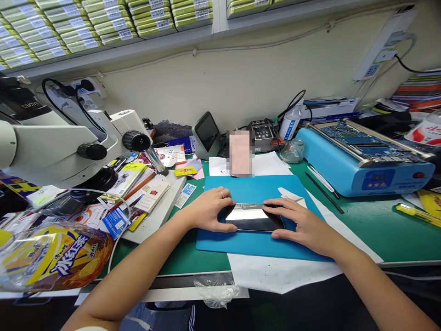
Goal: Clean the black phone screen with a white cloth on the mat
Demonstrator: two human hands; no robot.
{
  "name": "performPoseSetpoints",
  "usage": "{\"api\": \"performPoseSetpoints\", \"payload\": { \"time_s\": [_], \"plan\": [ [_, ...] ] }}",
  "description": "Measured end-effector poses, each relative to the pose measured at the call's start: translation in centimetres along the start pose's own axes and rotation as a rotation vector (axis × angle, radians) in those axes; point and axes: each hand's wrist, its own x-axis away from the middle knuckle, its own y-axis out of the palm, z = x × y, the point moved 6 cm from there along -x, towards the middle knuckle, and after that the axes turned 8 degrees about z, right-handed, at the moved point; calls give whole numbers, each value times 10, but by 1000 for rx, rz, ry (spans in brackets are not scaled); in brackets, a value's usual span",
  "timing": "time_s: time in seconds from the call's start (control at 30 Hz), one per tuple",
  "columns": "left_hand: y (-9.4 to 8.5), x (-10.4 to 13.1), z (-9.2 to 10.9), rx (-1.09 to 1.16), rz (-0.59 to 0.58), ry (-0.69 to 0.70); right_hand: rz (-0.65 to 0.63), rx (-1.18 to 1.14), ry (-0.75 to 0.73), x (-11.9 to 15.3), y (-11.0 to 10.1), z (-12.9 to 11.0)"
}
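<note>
A dark, glossy phone-like device (255,218) lies lengthwise on a blue mat (227,242), its surface reflecting a bright band. My left hand (211,210) grips its left end, thumb at the near edge and fingers at the far edge; a ring shows on one finger. At the right end, my right hand (295,221) holds the device in the same way, fingers on the far edge and thumb on the near one. A folded white wipe or paper (292,196) lies just behind my right hand. White paper (272,273) sticks out from under the mat.
To the left stand a microscope (51,147), a bottle of brown drink (62,255) and piled papers. A blue machine (361,161) bearing circuit boards is at the right, beside a black pen-like tool (324,191). Behind the mat are a small screen (207,133) and a glass jar (292,151).
</note>
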Motion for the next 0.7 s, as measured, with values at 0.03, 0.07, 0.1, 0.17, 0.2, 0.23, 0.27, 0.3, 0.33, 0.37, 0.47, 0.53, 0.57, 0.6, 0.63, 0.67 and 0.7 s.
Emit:
{"api": "performPoseSetpoints", "payload": {
  "time_s": [0.03,0.07,0.1,0.17,0.2,0.23,0.27,0.3,0.33,0.37,0.47,0.53,0.57,0.6,0.63,0.67,0.7],
  "plan": [
    [0,0,0,-1,-3,-2,1,2,3,0,0,0],
    [0,0,0,-2,-5,-4,2,3,7,0,0,0],
    [0,0,-1,-3,-6,-4,3,5,11,0,0,0],
    [0,-1,-1,-4,-4,-4,4,9,13,0,0,0],
    [0,-1,-1,-4,-4,-5,3,11,12,0,1,0],
    [1,-1,-1,-3,-4,-6,3,10,10,0,1,0],
    [1,-1,-1,-3,-4,-7,3,8,9,0,1,0],
    [1,-1,-1,-3,-4,-7,3,3,8,0,1,1],
    [1,-1,0,-4,-3,-6,4,-1,7,0,1,1],
    [1,-1,0,-5,-2,-4,4,-3,9,0,0,1],
    [1,-1,0,-7,3,2,-1,4,15,0,0,0],
    [1,-1,0,-4,5,0,-2,7,20,-1,-1,0],
    [0,-1,0,-4,5,-2,-4,6,21,-1,-1,-1],
    [0,-1,0,-4,4,-3,-13,6,20,-1,-1,-1],
    [0,-1,0,-4,2,-4,-24,9,19,-1,-1,-1],
    [0,-1,0,-5,-2,-5,-34,15,17,-1,-1,-1],
    [0,-1,0,-6,-3,-5,-46,22,15,-1,0,-1]
  ]
}}
